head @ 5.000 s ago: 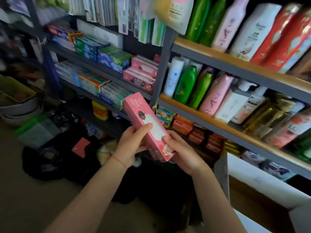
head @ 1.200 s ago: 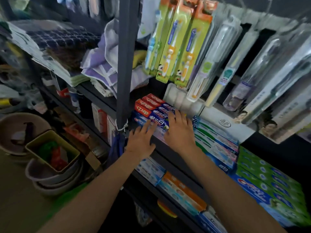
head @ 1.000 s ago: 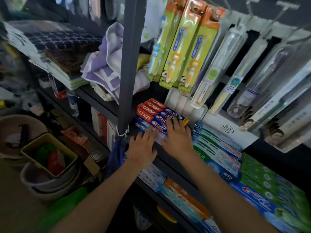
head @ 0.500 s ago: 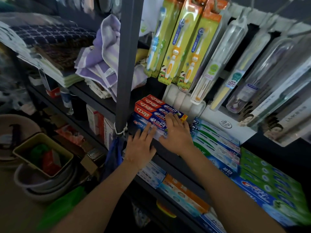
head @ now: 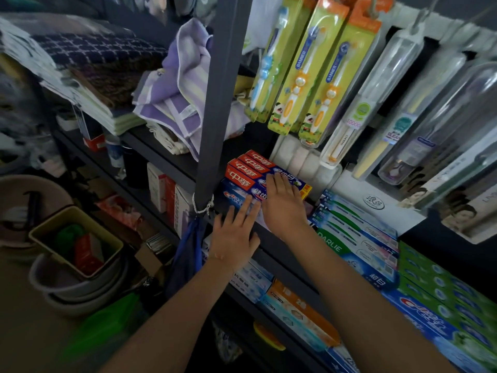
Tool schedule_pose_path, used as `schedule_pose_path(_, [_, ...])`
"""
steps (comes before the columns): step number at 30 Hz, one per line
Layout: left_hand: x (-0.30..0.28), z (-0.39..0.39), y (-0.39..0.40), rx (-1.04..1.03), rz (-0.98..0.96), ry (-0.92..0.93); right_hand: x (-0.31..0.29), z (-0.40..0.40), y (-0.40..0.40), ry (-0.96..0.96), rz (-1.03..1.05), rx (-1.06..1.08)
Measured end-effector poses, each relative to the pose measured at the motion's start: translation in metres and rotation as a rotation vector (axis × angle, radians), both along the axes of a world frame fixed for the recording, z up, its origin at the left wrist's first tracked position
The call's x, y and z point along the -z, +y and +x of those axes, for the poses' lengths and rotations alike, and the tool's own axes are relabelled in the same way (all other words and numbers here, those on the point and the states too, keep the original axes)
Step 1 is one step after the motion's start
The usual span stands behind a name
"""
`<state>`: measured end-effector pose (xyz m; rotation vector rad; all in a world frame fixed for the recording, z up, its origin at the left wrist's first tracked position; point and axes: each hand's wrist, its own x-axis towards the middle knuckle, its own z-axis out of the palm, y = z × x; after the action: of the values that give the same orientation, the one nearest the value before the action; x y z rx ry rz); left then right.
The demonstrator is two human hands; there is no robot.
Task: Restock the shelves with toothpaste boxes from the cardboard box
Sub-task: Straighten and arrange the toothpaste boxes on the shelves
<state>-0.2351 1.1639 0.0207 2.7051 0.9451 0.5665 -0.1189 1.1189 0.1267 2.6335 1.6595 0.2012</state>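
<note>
Red-and-blue toothpaste boxes (head: 246, 170) lie stacked at the left end of a dark shelf (head: 271, 235), beside a grey upright post (head: 220, 103). My right hand (head: 282, 205) lies flat on top of this stack, fingers spread. My left hand (head: 234, 235) rests flat against the front of a blue toothpaste box (head: 234, 196) at the stack's bottom and the shelf edge, fingers apart. Neither hand grips anything. The cardboard box is out of view.
More toothpaste boxes, white-green (head: 355, 232) and green-blue (head: 443, 294), fill the shelf to the right. Toothbrush packs (head: 309, 71) hang above. Folded towels (head: 174, 84) lie on the left shelf. Stacked basins with a yellow tub (head: 72, 249) stand on the floor at left.
Five seconds ago both hands held a pink box at another shelf section. In the last second both hands stayed flat on the red-and-blue stack, shifting only slightly.
</note>
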Motion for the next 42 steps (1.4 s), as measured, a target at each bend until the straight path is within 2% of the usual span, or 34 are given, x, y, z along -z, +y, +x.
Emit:
schedule_pose_path(5, [0.003,-0.001,0.0,-0.01,-0.008,-0.057,0.006,-0.003,0.001,-0.045,-0.031,0.019])
schedule_pose_path(16, [-0.002,-0.001,-0.006,-0.019,-0.049,0.042,0.003,-0.005,0.001,-0.007,0.0,0.044])
schedule_pose_path(25, [-0.013,-0.004,-0.005,-0.004,-0.047,0.106,0.003,-0.007,-0.01,0.016,0.012,-0.037])
schedule_pose_path(29, [-0.022,-0.006,-0.004,0.008,-0.068,0.088,-0.004,0.002,-0.01,0.078,0.122,-0.009])
schedule_pose_path(32, [-0.038,-0.003,0.003,0.031,0.034,-0.107,-0.01,0.016,-0.006,0.116,0.115,0.065])
schedule_pose_path(34, [-0.045,0.006,0.013,0.051,0.109,-0.162,-0.009,0.019,-0.005,0.136,0.076,0.07])
schedule_pose_path(42, [-0.057,0.02,0.039,0.105,0.181,-0.019,-0.011,0.021,-0.006,0.259,0.054,0.087])
